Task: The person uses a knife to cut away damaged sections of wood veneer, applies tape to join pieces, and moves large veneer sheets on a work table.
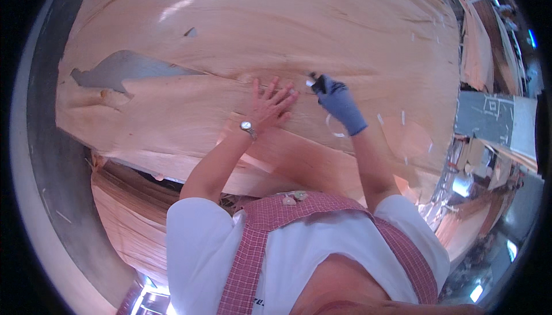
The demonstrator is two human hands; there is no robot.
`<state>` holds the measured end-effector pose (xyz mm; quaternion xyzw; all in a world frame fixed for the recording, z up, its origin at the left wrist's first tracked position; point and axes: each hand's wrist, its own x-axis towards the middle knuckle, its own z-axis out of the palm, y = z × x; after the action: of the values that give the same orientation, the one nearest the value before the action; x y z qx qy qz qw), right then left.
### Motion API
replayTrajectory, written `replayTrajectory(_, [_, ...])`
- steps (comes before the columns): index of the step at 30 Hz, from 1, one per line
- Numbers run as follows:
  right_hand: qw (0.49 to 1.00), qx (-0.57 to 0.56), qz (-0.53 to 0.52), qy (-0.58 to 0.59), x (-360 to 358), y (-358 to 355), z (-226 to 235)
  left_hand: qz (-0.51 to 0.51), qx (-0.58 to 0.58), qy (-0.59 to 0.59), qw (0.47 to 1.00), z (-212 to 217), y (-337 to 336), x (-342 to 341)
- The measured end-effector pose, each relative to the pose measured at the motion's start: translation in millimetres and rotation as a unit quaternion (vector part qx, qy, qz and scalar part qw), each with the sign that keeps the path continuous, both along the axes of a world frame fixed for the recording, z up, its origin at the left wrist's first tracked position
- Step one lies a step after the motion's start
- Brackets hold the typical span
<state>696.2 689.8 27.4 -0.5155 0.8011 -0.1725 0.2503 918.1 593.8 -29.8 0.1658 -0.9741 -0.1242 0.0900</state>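
Note:
A large, thin sheet of tan wood veneer [356, 33] spreads out in front of me. My left hand [271, 103], bare and with a watch [246, 126] at the wrist, lies on it with the fingers spread. Just to its right, my right hand [339, 101] wears a blue-grey glove and is closed round a small black tool [317, 82] with a pale end. Its exact kind is too blurred to tell. Beside the glove's cuff shows a thin white ring [335, 126]. Left of my hands a long tear opens in the veneer, with a grey surface [135, 65] showing through.
Short white strips [403, 117] are stuck on the veneer at the right, near a paler patch [409, 139]. A small hole [191, 32] shows farther off. Stacked veneer [129, 214] stands below the near left edge. More veneer pieces [476, 50] lie at the far right.

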Motion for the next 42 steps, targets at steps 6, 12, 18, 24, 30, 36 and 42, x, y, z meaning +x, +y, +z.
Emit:
replayTrajectory(6, [0.951,-0.011,-0.066,-0.301,3.3,-40.7,87.1,0.169,-0.023,0.036,0.985,9.1,-53.0,39.1])
replayTrajectory(12, [0.936,0.057,-0.022,-0.346,49.7,-47.3,72.7,0.263,-0.048,-0.082,0.960,47.7,-155.4,138.7])
replayTrajectory(18, [0.943,0.091,0.043,-0.319,81.8,-49.1,61.8,0.088,0.112,-0.211,0.967,61.9,-200.9,144.1])
replayTrajectory(24, [0.951,0.042,0.093,-0.291,90.9,-43.6,45.3,0.083,0.244,-0.175,0.950,59.5,-235.6,132.0])
replayTrajectory(30, [0.934,0.077,0.034,-0.348,91.6,-61.9,69.0,0.187,0.024,-0.177,0.966,58.0,-249.5,160.7])
replayTrajectory(36, [0.928,0.036,0.013,-0.371,95.0,-121.8,37.9,0.234,-0.105,-0.023,0.966,32.5,-205.7,170.0])
replayTrajectory(42, [0.899,0.101,-0.035,-0.425,87.9,-146.8,-30.7,0.288,-0.057,0.019,0.956,17.2,-149.4,156.4])
